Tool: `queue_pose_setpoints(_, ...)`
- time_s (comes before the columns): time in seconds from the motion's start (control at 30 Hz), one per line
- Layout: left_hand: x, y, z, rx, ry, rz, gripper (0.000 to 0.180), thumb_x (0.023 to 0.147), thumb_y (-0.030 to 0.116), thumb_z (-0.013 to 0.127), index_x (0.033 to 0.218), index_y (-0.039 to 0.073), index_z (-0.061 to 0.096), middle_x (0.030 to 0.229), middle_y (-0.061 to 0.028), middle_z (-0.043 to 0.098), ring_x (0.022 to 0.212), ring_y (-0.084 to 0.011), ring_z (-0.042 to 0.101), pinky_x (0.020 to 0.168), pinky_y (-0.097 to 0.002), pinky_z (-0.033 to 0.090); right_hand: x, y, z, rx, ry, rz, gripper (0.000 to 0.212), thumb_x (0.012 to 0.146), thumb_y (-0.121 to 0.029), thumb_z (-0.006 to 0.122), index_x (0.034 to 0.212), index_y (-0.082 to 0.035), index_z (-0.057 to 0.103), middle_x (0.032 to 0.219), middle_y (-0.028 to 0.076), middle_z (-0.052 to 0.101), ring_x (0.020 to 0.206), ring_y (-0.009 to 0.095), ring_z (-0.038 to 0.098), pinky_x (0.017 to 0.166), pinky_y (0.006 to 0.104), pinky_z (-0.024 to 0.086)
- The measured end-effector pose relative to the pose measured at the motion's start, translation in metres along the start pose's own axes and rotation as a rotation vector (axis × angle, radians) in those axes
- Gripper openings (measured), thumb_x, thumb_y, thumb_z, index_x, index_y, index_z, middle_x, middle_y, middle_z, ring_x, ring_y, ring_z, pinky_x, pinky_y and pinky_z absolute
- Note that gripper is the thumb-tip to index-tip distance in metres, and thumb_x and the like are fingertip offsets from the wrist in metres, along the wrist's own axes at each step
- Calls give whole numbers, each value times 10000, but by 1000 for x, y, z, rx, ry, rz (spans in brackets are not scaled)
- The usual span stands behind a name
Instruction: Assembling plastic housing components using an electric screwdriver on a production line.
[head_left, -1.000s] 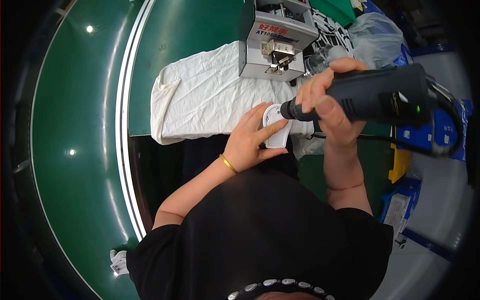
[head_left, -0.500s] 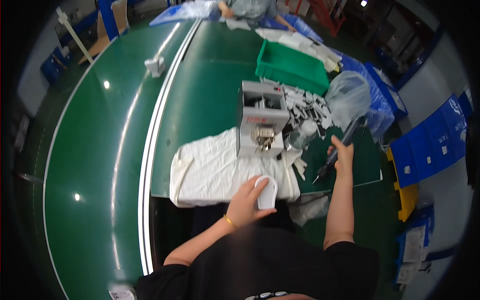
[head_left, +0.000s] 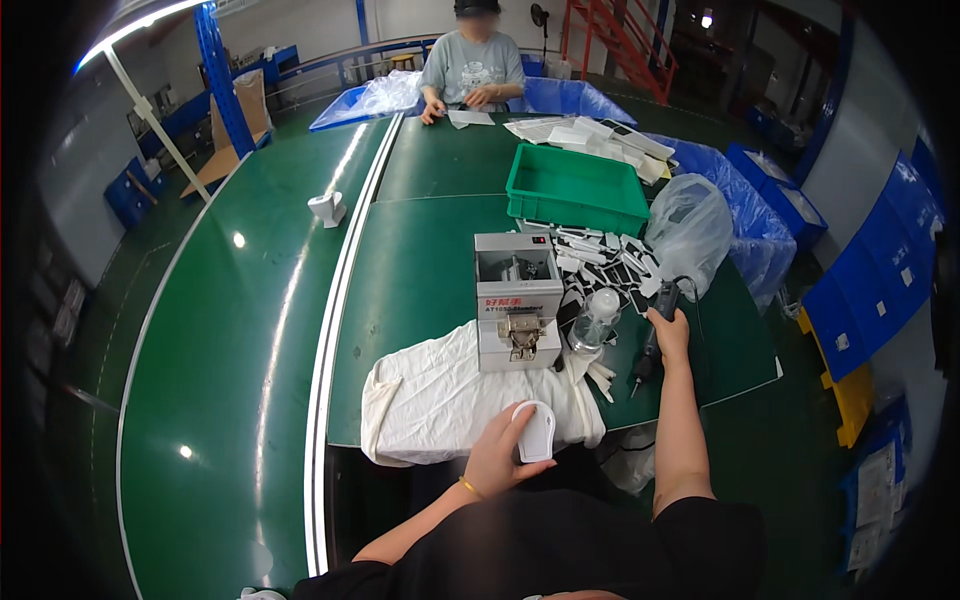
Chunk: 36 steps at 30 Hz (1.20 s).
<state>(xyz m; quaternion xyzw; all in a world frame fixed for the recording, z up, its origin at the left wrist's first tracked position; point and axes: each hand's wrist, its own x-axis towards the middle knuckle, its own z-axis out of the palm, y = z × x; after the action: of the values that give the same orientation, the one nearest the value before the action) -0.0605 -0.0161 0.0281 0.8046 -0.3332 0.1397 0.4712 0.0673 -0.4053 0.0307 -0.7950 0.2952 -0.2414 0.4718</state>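
Note:
My left hand [head_left: 492, 452] grips a white plastic part [head_left: 537, 432], round-ended with a raised rim, above the front edge of a white cloth [head_left: 425, 400]. My right hand [head_left: 672, 338] is closed around a dark electric screwdriver [head_left: 649, 358], whose bit points toward me over the right side of the green table. Whether the tool touches the tabletop I cannot tell. Between and beyond my hands stands a grey screw feeder [head_left: 517, 300], with screws in its top tray. A clear bottle with a white top [head_left: 596, 322] stands just right of it.
White and dark plastic pieces [head_left: 610, 265] lie heaped behind the bottle. Beyond them are a green bin [head_left: 578, 190] and a clear plastic bag [head_left: 690, 230]. A small white object [head_left: 327, 208] sits on the left conveyor [head_left: 240, 330]. Across the table, another person [head_left: 472, 70] handles white sheets.
My view has tilted up, showing more of the person opposite. The screwdriver has swung to a steeper line in the picture, and my right hand has moved slightly farther away. My left hand keeps its hold.

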Motion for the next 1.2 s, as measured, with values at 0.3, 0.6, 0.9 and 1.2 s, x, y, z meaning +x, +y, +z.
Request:
queue_pose_setpoints(0.3, -6, -3, -3, -204, 14, -212, 1036, 668, 298, 919, 1487, 59, 331, 1323, -183, 551, 1202, -295, 573, 1021, -399, 464, -41, 14, -15, 35, 101, -167, 603, 847, -278, 778, 1318, 25, 554, 1160, 163, 618, 1008, 246, 630, 883, 353, 498)
queue_pose_setpoints(0.6, 6, -3, -21, -1283, 253, -673, 783, 897, 90, 605, 1539, 127, 159, 1410, -194, 460, 1210, -258, 527, 960, -387, 492, -211, -94, 0, 518, -1103, -198, 509, 829, -120, 797, 1263, -39, 544, 1025, 24, 636, 917, 105, 607, 802, 260, 509)
queue_pose_setpoints(0.9, -1, -14, -68, 143, 293, -164, 670, 846, 68, 701, 1455, 69, 422, 1398, -182, 506, 1263, -330, 517, 1061, -395, 409, -237, -99, 50, 426, -1068, -324, 473, 780, -122, 826, 1173, -52, 572, 1045, 40, 610, 919, 120, 597, 775, 276, 504)
queue_pose_setpoints(1.2, -17, -38, -83, 188, 297, -176, 625, 715, -30, 671, 1329, 27, 566, 1356, -178, 583, 1214, -339, 596, 1005, -398, 493, -254, -130, 72, 256, -1106, -766, 690, 751, -230, 864, 1317, -27, 526, 1195, 94, 588, 1049, 195, 592, 878, 314, 486)
